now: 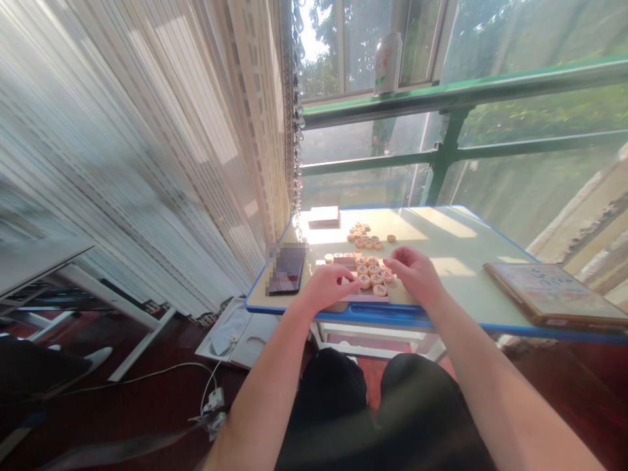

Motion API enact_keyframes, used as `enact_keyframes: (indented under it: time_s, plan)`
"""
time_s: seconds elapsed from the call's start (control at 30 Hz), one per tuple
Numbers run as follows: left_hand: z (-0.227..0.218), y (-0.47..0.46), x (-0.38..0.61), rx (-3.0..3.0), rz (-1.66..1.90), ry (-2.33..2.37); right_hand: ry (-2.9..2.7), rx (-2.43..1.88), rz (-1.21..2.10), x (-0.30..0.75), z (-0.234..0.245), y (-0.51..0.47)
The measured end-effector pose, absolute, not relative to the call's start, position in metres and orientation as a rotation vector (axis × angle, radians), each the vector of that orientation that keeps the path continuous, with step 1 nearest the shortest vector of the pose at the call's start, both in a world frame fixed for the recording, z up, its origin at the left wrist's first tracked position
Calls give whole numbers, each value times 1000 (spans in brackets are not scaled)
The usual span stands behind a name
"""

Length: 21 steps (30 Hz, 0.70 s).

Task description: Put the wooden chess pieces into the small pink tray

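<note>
"Pieces first. Where are they?"
"We have round pieces (375, 279) set in rows in a shallow tray (373, 300), just inside the near rim of the table (475, 294), between both hands."
"Nearer hand?"
"Both close. Left hand (330, 286) has its fingertips right at the left side of a near-left piece (364, 282). Right hand (416, 275) comes in opposite; a red-marked piece (387, 276) lies just nearer us than its fingertips, by the tray's right wall."
"Long axis?"
"None on the pieces, they're discs. Rows run away from us."
"Fingers?"
"Left: thumb and forefinger bent in a loop, small gap. Gripping or just touching, we can't tell. Right: fingers curled, thumb close to them; whether anything's inside, we can't tell."
"Looks?"
"Pale wood colour, thick, flat tops, dark characters, some red."
"Around?"
"Loose pieces (367, 243) beyond the tray, a lone one (391, 238) right of them, tablet (286, 271) at the left, flat case (559, 291) at the right."
</note>
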State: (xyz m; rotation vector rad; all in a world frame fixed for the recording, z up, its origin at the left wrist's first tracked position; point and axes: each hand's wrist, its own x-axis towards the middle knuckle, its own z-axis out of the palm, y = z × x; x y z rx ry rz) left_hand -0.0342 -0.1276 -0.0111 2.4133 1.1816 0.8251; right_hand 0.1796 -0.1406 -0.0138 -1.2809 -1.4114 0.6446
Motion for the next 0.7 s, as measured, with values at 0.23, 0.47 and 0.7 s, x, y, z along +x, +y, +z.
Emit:
enact_keyframes:
  time_s: [0.23,0.47,0.7]
  plan:
    - [-7,-130,-35,2392,872,1175,-1423,-1268,643,177,-11,-139]
    - [-5,-131,-34,2405,921,1142,-1451,-1277,662,178,-10,-140]
    - [-3,-133,-36,2293,1110,1189,-1769,-1444,369,192,18,-96]
